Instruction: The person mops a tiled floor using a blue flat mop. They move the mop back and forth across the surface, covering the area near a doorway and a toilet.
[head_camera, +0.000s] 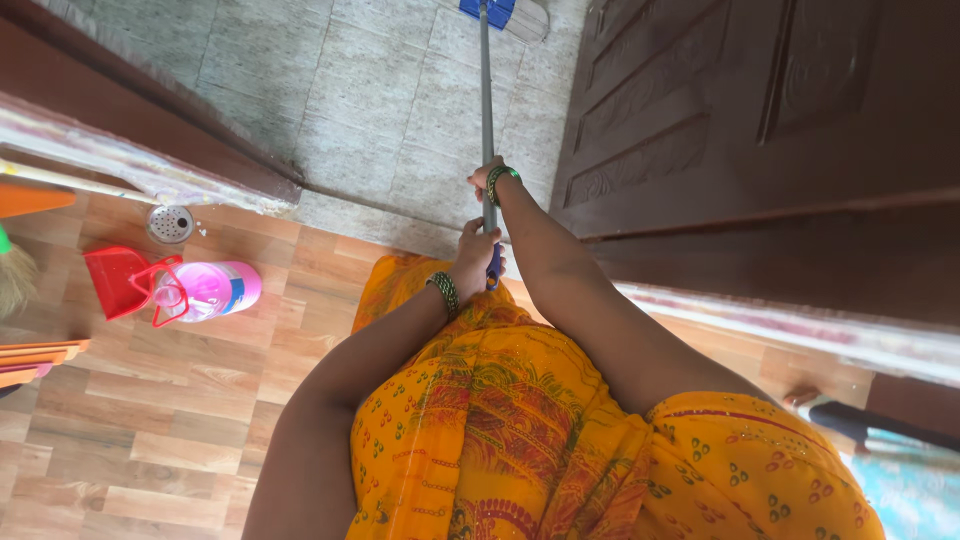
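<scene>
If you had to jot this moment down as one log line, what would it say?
left hand: grips mop handle low | right hand: grips it higher | mop head: on grey tiled floor | pink bottle: on wood-look floor

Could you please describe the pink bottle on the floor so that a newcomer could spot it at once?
Start at the wood-pattern floor left of the doorway. The pink bottle lies on its side there, touching a red dustpan below a round metal drain cover. It alone is translucent pink, with a red handle.
</scene>
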